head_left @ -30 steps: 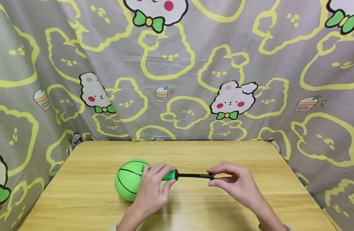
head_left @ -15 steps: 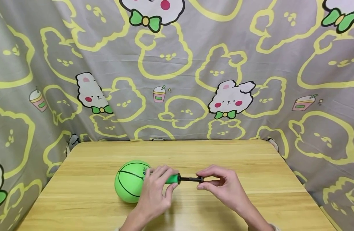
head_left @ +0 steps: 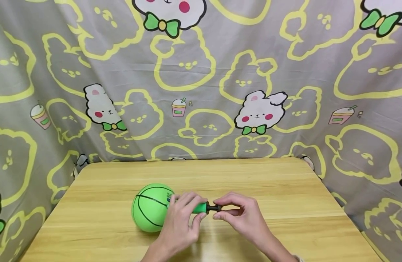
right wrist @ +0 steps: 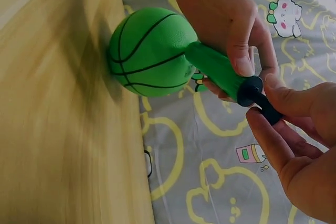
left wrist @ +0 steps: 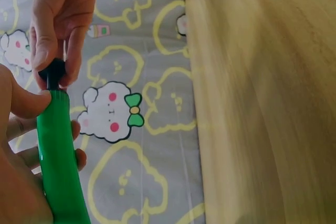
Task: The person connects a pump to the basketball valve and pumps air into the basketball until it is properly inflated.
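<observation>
A green ball with black basketball lines (head_left: 150, 213) rests on the table at the left of the head view. My left hand (head_left: 181, 223) grips the green barrel of a small ball pump (left wrist: 59, 150) just right of the ball. In the right wrist view the pump's narrow end meets the ball (right wrist: 149, 51); any needle there is not visible. My right hand (head_left: 245, 216) pinches the black plunger handle (right wrist: 270, 110) between thumb and fingers. Only a short length of the black rod shows between handle and barrel. The left hand covers much of the barrel in the head view.
The wooden table (head_left: 99, 185) lies under both hands and the ball. A grey curtain with yellow cartoon outlines (head_left: 188, 125) hangs behind it and along both sides.
My right hand has moved left with the plunger handle, so the rod has slid into the barrel. The left hand keeps its grip on the pump beside the ball.
</observation>
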The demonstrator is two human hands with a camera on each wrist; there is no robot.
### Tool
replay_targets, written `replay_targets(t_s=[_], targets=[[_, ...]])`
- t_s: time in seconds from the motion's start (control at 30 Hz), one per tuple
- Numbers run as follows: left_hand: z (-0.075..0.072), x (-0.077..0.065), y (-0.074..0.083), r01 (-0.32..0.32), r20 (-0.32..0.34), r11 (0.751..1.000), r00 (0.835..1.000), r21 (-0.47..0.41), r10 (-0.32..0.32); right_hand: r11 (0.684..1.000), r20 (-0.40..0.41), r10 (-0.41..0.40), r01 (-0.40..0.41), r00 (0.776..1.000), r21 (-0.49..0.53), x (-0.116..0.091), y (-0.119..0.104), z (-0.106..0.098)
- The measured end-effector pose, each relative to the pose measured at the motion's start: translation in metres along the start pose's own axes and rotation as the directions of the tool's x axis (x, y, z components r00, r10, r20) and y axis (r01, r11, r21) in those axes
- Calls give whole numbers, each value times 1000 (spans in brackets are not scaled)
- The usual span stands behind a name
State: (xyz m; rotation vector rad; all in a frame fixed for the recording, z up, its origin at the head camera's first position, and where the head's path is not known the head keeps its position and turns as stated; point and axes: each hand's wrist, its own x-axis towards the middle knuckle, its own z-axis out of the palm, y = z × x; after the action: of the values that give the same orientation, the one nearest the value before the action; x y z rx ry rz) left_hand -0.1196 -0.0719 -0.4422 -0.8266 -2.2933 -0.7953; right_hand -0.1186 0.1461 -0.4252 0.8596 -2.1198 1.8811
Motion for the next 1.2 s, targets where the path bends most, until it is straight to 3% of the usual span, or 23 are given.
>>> replay_targets(t_s=[0.3,0.53,1.2], targets=[[0,2,-6,-47,27,998,998,-28,48,999,61,44,-44,997,-13,0,-8,-10],[-5,4,-12,0,38,999,999,-42,1,999,82,42,-40,996,-26,2,-11,-22],[-19,3,-25,32,-29,999,999,-18,-33,996,115,77,-72,990,-45,7,-28,-53]])
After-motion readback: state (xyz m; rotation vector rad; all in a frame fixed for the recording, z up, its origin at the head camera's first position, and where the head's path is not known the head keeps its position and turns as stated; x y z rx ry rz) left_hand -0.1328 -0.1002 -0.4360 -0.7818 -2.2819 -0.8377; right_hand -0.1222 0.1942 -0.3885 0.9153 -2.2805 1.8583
